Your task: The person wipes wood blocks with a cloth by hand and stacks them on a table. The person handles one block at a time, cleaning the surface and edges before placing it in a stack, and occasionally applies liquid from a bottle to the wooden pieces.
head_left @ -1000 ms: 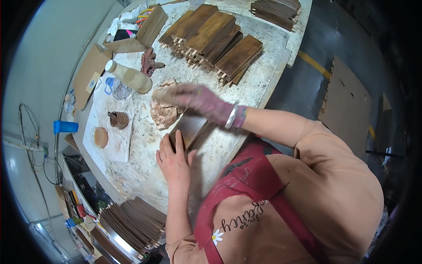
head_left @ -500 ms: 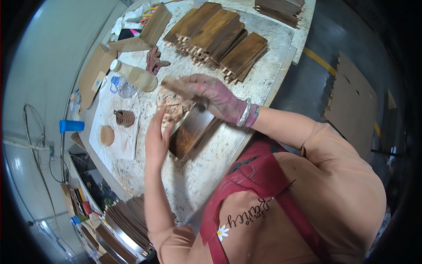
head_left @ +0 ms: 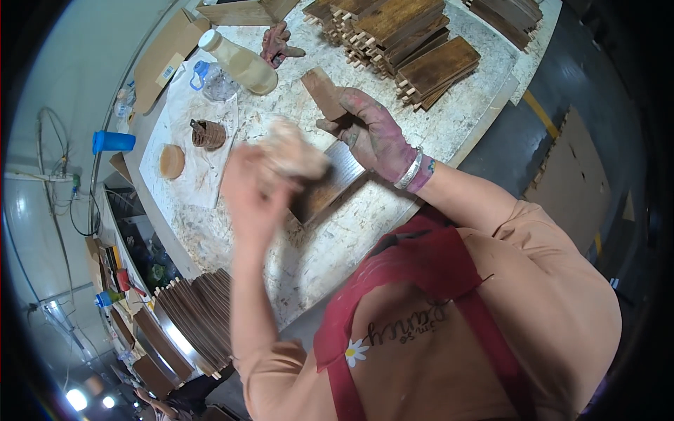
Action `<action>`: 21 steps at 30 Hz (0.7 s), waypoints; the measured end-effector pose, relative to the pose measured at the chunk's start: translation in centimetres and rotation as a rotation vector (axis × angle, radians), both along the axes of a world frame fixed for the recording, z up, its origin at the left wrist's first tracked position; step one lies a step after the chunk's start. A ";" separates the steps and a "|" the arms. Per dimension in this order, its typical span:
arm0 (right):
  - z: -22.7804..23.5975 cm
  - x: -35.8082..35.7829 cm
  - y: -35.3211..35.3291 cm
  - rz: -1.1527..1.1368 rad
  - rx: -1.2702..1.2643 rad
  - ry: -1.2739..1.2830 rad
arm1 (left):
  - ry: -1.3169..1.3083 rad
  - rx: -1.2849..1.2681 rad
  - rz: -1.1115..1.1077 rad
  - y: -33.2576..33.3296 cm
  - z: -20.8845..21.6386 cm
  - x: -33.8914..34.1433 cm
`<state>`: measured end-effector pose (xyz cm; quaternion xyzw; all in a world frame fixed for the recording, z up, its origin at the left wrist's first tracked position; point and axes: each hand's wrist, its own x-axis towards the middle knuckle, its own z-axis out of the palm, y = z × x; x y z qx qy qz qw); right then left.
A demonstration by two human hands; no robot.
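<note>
My bare left hand (head_left: pixel 254 188), smeared by motion, is closed on a crumpled pale cloth (head_left: pixel 289 149) above a dark brown wooden board (head_left: pixel 328 195). The cloth covers part of that board, which lies on the worktable. My right hand (head_left: pixel 379 137) wears a stained purple glove and grips a brown rectangular block (head_left: pixel 323 93), raised off the table past the board's far end. Whether the block is wood or a sanding pad, I cannot tell.
Stacked brown boards with pegged ends (head_left: pixel 400 28) stand at the far side. Left of my hands are a capped bottle of cloudy liquid (head_left: pixel 242 64), a ridged brown cup (head_left: pixel 208 135), a round tan disc (head_left: pixel 171 161) and a stained glove (head_left: pixel 279 45). More boards (head_left: pixel 193 316) stand at lower left.
My left hand has lifted the cloth and brought it over the board. My right hand has drawn the block away from the cloth and turned it. The whole view has shifted slightly.
</note>
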<state>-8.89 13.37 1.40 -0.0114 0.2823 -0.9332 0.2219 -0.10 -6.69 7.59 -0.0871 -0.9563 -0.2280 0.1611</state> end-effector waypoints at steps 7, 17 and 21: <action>-0.9 -0.3 -0.2 -0.144 0.461 0.598 | -0.107 -0.285 0.091 3.7 -4.7 9.1; 0.5 0.2 -0.5 0.097 0.143 0.145 | -0.118 0.050 0.562 -1.8 -2.8 10.0; 0.8 0.5 -0.8 0.146 0.129 0.155 | -0.544 0.069 0.433 -4.3 -5.1 7.5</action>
